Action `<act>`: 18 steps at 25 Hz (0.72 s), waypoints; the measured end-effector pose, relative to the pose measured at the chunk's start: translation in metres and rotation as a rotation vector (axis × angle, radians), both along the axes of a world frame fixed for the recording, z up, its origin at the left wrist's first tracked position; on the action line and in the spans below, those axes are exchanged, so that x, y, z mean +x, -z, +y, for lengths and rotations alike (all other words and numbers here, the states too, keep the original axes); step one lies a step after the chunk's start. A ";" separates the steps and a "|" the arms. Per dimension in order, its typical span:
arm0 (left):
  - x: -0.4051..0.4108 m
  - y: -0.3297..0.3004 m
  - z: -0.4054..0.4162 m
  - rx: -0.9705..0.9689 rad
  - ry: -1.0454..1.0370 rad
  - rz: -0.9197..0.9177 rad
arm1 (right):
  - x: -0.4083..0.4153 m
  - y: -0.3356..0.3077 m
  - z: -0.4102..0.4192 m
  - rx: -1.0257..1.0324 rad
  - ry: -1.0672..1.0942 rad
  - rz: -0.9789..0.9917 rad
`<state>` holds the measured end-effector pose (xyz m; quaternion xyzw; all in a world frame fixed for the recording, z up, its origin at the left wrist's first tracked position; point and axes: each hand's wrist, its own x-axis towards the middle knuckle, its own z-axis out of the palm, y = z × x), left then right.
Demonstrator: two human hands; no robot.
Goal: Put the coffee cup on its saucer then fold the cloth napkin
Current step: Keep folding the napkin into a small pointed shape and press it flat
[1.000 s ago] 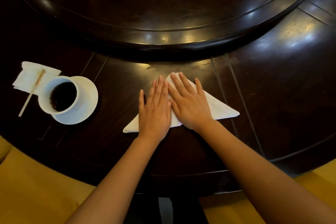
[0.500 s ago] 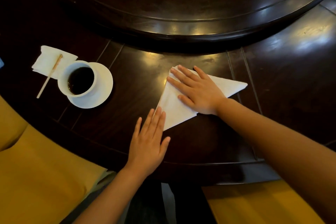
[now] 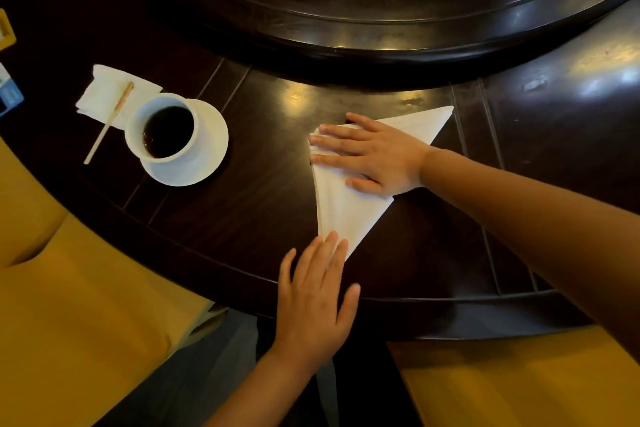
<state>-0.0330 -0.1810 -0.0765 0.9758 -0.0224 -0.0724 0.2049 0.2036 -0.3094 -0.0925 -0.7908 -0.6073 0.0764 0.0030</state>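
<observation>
Right hand flat, fingers straight, pressing the triangular cloth napkin; left hand open too, fingertips touching its near corner on the bench.

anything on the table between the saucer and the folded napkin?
Nothing: head view shows only bare dark table between the saucer and the cloth napkin.

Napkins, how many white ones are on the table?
2. The white triangular folded cloth napkin lies under both hands, right and left. The small white paper napkin lies left of the coffee cup, under a wooden stirrer.
</observation>
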 end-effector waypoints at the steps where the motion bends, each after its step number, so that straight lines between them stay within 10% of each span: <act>1: 0.013 -0.001 0.001 -0.040 -0.026 -0.058 | -0.004 -0.002 -0.002 0.021 0.041 -0.029; 9: 0.131 0.023 -0.023 0.221 -0.022 -0.043 | -0.025 -0.024 -0.054 0.195 1.209 0.006; 18: 0.135 0.025 -0.027 0.288 -0.084 -0.016 | 0.003 -0.038 -0.064 0.471 1.532 0.580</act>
